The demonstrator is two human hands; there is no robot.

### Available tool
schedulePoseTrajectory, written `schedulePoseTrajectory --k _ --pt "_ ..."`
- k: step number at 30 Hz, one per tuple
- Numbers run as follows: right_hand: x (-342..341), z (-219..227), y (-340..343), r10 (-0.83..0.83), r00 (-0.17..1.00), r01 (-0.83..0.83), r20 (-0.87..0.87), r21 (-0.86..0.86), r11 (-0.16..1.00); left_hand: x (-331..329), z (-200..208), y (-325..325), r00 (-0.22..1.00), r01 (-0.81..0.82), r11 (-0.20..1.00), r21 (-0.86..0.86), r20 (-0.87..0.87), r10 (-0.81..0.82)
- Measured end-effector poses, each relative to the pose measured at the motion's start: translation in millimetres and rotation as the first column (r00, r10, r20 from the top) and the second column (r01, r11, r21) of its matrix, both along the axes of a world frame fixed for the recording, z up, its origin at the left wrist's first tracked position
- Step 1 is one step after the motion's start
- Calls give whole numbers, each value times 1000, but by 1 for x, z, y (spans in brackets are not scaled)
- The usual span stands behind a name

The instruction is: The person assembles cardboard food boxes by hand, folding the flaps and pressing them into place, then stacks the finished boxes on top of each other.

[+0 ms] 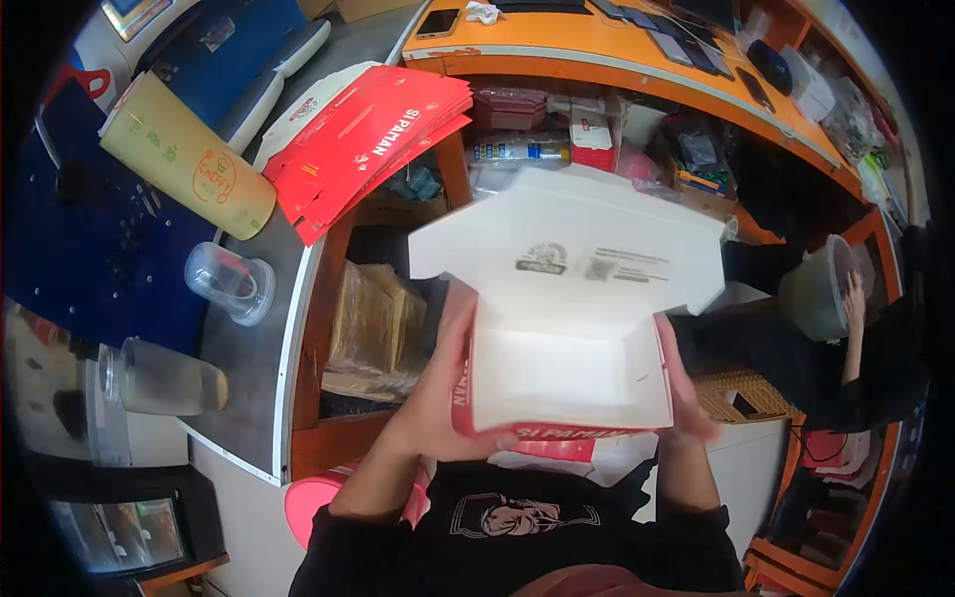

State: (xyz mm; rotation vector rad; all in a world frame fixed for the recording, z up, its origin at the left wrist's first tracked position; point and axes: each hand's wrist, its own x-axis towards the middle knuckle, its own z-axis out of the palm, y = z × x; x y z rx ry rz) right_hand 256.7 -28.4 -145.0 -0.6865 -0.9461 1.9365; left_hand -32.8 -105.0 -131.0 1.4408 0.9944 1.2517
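Cardboard box [569, 380], rectangular, red outside and white inside, lid raised, is held just off centre toward five o'clock, its sides clamped between the bare left hand [436, 413] and the bare right hand [688, 398]. At nine o'clock, smooth clear plastic cups [237, 287] are set on a grey, white-edged tabletop [261, 383]. Flat red-and-white cardboard cartons [373, 144] are piled at eleven, beside a tall pale-yellow cup [184, 154] at ten. A long orange countertop [557, 38] is spread above cluttered shelves at twelve to one. At three, a round translucent tub [811, 297] is touched by a co-worker's hand [854, 301]. White floor tiles [244, 517] are seen at seven.
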Motion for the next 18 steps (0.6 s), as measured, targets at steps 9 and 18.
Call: schedulePoseTrajectory --k 9,18 --pt "18 -5 -20 96 952 -145 290 152 978 13 1 14 1000 -7 1000 -1 17 7" --pt "66 47 -20 -719 548 69 428 833 549 17 22 68 961 262 965 -20 -82 -263"
